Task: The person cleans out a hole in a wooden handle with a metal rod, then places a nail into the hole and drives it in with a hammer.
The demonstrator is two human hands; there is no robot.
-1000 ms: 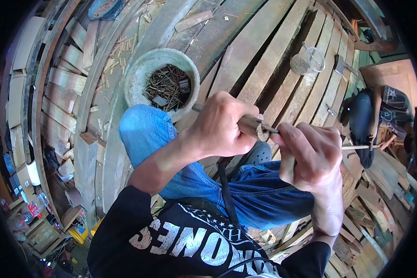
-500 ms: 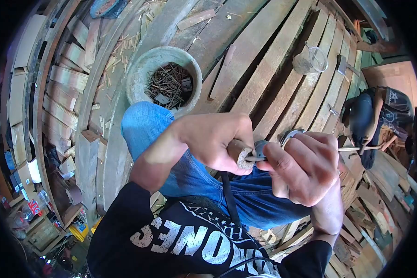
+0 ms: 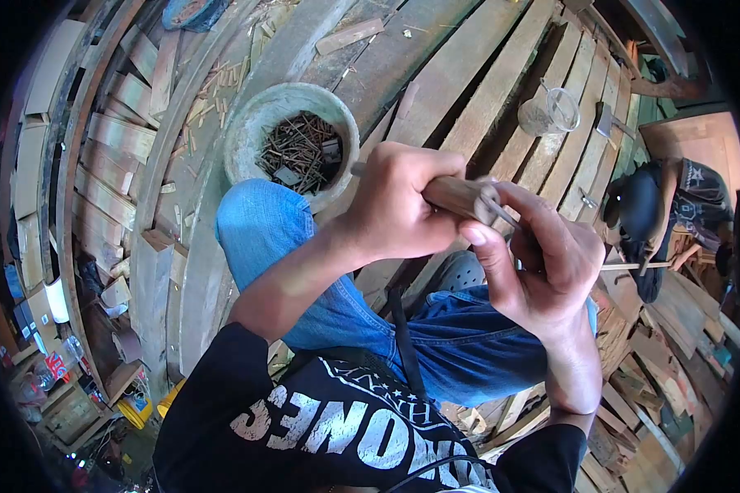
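Observation:
My left hand (image 3: 407,201) is wrapped round a short, rounded wooden handle (image 3: 459,200). A grey tip (image 3: 357,169) sticks out on the far side of that fist; I cannot make out what it belongs to. My right hand (image 3: 551,263) has its thumb and index finger on the handle's open end, one on each side. A thin dark rod (image 3: 506,217) runs from that end toward my right palm, and the fingers partly hide it. Both hands are raised above my jeans-clad legs (image 3: 469,345).
A round whitish tub (image 3: 242,131) of rusty nails stands by my knee. On the planks (image 3: 452,107) are a clear plastic container (image 3: 547,113), a hatchet (image 3: 605,123) and a small metal piece (image 3: 588,199). Another person (image 3: 674,197) bends at the right. Scrap wood (image 3: 674,378) lies lower right.
Both hands have risen, and the handle has tilted so more of its side shows. The right fingers have moved from a grey metal piece to the handle's end. My grey shoe has come into view.

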